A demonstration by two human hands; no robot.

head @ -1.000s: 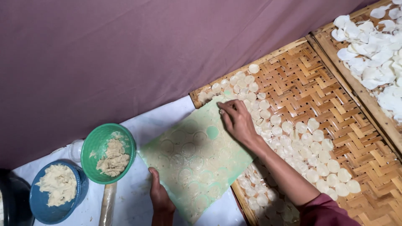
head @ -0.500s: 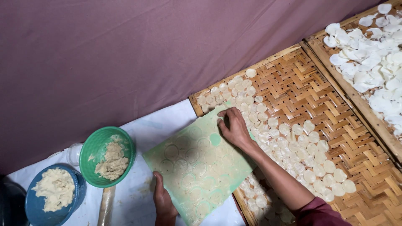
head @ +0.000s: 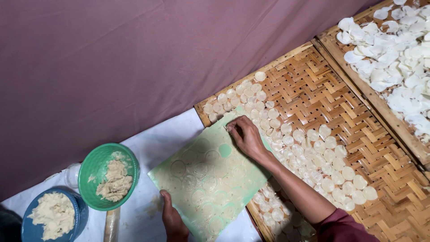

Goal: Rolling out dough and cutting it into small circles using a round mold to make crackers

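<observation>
— Since a second ago, what has moved?

— Mostly the view: everything sits a little lower and further left in the picture. The right hand point(head: 247, 136) stays at the far corner of the green sheet point(head: 210, 177), and the left hand point(head: 172, 219) still holds the sheet's near edge. The sheet itself lies much as it did, half on the white cloth point(head: 165, 134), half over the edge of the woven bamboo tray point(head: 358, 134).

— What about the containers?

— A green bowl point(head: 108, 177) on the cloth holds a lump of pale dough point(head: 114, 179). Beside it, at the lower left, a blue bowl point(head: 53, 215) holds more of the same dough. The near tray carries rows of thin pale discs point(head: 313, 148) in a diagonal band. A second woven tray point(head: 380, 101) at the upper right is heaped with curled white chips point(head: 394, 54).

— And the fingers?

— The right hand's fingertips point(head: 230, 127) are drawn together, pressing or pinching at the sheet's far corner; whether they have hold of a disc I cannot tell. The left hand's thumb lies on top of the sheet's near edge, with the other fingers hidden underneath, so it looks clamped on the sheet.

— What is on the sheet?

— Round flattened dough circles, faint and pale, cover most of it, with one bare green spot just beside the right hand. A wooden rolling pin point(head: 111, 224) lies on the cloth between the bowls and the left hand.
</observation>
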